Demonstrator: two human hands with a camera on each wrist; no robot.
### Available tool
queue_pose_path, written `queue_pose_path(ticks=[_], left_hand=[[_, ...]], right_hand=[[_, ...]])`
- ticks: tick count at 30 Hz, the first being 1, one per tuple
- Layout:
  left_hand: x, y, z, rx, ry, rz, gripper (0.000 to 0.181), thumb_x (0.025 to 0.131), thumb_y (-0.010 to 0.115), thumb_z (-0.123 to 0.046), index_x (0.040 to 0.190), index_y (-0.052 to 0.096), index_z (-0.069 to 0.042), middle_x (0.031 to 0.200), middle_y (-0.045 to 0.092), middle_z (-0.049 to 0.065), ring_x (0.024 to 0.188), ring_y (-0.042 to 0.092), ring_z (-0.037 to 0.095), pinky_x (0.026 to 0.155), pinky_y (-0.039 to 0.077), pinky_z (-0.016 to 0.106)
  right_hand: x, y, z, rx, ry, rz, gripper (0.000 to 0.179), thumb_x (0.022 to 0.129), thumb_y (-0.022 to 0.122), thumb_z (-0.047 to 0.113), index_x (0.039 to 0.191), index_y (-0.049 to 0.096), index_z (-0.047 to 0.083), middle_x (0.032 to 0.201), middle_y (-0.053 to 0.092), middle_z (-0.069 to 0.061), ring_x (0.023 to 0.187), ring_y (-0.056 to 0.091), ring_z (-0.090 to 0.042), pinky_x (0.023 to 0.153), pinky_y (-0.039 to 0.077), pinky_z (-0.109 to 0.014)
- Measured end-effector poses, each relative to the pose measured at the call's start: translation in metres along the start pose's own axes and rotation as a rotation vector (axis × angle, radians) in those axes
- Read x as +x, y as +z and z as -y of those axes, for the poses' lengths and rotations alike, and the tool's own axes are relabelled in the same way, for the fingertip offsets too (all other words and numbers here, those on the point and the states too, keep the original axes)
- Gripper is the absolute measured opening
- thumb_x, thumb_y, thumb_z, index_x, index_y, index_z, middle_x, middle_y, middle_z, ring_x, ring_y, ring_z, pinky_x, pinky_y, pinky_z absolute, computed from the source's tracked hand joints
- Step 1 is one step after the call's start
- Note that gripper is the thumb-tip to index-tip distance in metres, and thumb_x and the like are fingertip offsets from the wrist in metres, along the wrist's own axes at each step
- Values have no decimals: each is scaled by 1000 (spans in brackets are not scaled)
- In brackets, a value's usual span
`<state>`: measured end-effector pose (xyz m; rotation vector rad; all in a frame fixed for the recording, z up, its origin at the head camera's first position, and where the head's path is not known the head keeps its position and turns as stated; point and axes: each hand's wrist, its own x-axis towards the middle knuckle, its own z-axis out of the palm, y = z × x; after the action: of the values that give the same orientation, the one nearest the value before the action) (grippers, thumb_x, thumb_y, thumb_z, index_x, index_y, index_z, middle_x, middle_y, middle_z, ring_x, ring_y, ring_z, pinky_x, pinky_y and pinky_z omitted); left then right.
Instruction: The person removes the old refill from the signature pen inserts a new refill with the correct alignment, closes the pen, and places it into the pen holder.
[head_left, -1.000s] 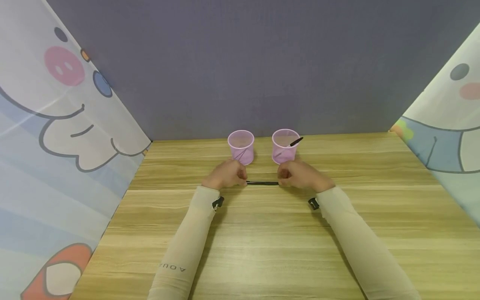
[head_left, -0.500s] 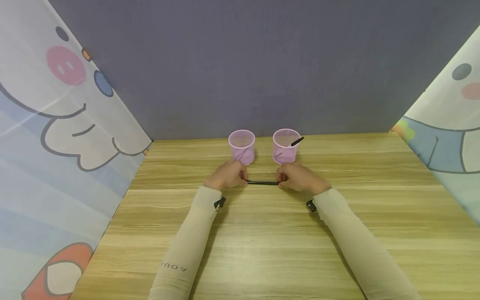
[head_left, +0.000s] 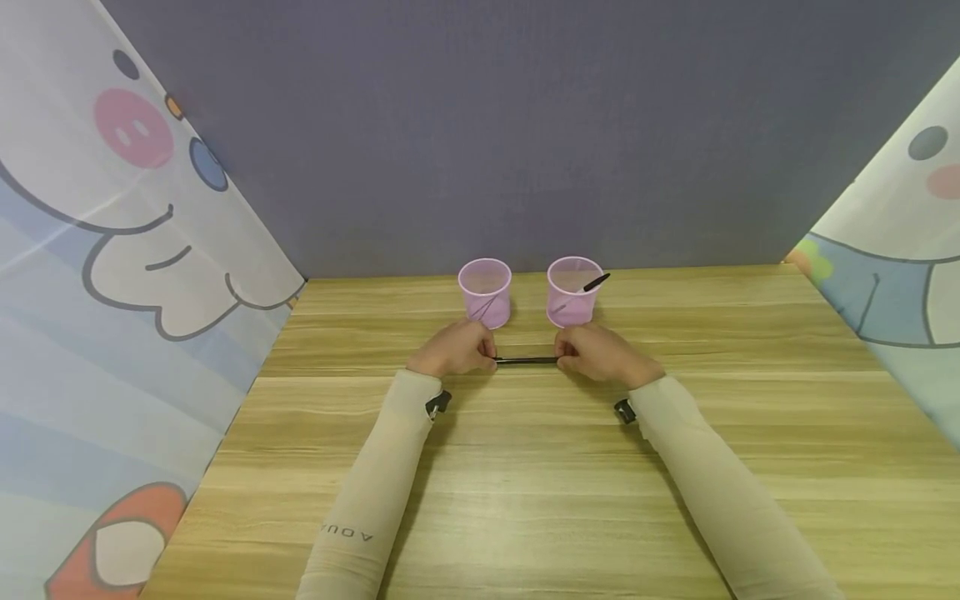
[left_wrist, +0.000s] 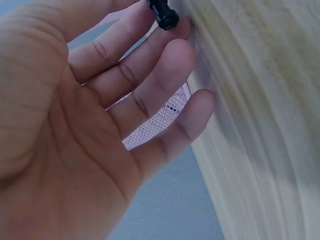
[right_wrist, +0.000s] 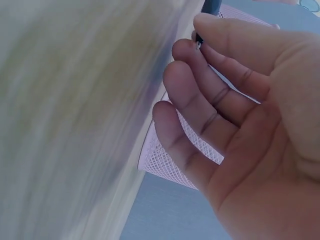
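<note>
A slim black pen (head_left: pixel 527 361) lies crosswise between my two hands, close over the table. My left hand (head_left: pixel 459 348) pinches its left end; in the left wrist view the pen's blunt black end (left_wrist: pixel 166 17) sticks out by the fingertips. My right hand (head_left: pixel 600 353) pinches the other end, and its narrow tip (right_wrist: pixel 199 40) shows between thumb and finger in the right wrist view. The other fingers of both hands are loosely bent. Just behind the hands stand two pink mesh pen holders, the left holder (head_left: pixel 485 275) and the right holder (head_left: pixel 574 263).
A black-ended pen (head_left: pixel 596 282) leans out over the right holder's rim. Something thin (head_left: pixel 487 307) slants inside the left holder. The wooden table (head_left: pixel 517 483) meets a grey panel (head_left: pixel 525 150) at the back, and cartoon-printed sheets (head_left: pixel 142 317) flank both sides.
Both hands keep hold of the pen, which has shifted slightly toward the holders. My right hand has edged a little to the left. The holders stand as before.
</note>
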<state>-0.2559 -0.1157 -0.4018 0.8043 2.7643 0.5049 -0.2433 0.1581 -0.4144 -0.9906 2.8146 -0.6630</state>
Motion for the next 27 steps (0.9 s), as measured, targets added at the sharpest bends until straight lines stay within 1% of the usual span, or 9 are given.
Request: queue_pose_path(ticks=[5, 9, 12, 18, 27], left_hand=[[0, -1, 2, -37, -10, -21, 11, 84, 83, -20, 92, 76, -17, 92, 74, -4, 91, 66, 14, 88, 54, 35], [0, -3, 3, -59, 8, -41, 12, 86, 82, -18, 97, 77, -13, 95, 76, -1, 93, 69, 16, 90, 55, 37], [1, -4, 5, -62, 30, -61, 12, 87, 81, -17, 97, 78, -11, 95, 77, 1, 91, 70, 15, 91, 55, 36], [1, -6, 7, -108, 41, -99, 9, 86, 82, -15, 94, 79, -10, 90, 77, 1, 83, 68, 13, 82, 56, 33], [0, -8, 7, -160, 54, -140, 9, 87, 81, -15, 94, 79, -9, 84, 75, 1, 74, 63, 11, 71, 53, 28]], right_hand=[[0, -3, 1, 23, 12, -34, 9, 90, 75, 7, 87, 68, 11, 79, 65, 1, 75, 59, -13, 74, 51, -36], [1, -5, 1, 40, 24, -64, 7, 90, 75, 6, 89, 69, 10, 82, 68, 0, 78, 63, -14, 78, 54, -38], [1, -6, 0, 65, 34, -82, 5, 90, 75, 7, 91, 70, 8, 86, 71, -1, 83, 67, -16, 82, 57, -41], [1, -7, -2, 59, 51, -96, 7, 93, 72, 10, 98, 75, 6, 91, 75, -2, 86, 69, -17, 85, 58, -43], [0, -8, -3, 27, 54, -115, 9, 96, 69, 11, 99, 76, 6, 90, 73, -2, 83, 65, -17, 83, 55, -46]])
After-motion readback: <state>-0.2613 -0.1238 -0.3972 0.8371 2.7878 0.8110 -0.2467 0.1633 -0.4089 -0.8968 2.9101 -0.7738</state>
